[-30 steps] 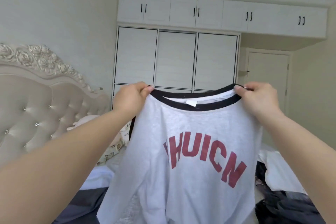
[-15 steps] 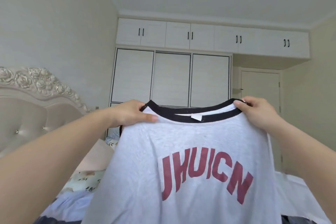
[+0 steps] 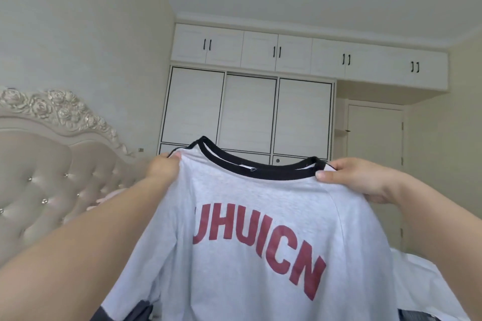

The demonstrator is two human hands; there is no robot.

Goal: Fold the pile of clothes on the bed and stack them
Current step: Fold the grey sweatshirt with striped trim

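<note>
A light grey T-shirt (image 3: 250,206) with a black collar and dark red letters hangs spread in front of me, held up in the air. My left hand (image 3: 163,169) pinches its left shoulder beside the collar. My right hand (image 3: 349,177) grips the right shoulder, thumb on the front of the fabric. The shirt's lower part runs out of the frame at the bottom. Most of the clothes pile on the bed is hidden behind the shirt; a dark garment (image 3: 140,310) shows at the bottom left.
A padded beige headboard (image 3: 52,164) with carved roses stands at the left. White bedding (image 3: 427,289) shows at the lower right. A white wardrobe (image 3: 247,112) with upper cabinets fills the far wall, and a door (image 3: 375,143) is at its right.
My view has tilted upward, showing more ceiling and less bed. My left hand has slid from the collar outward along the shoulder, and both hands still hold the shirt up.
</note>
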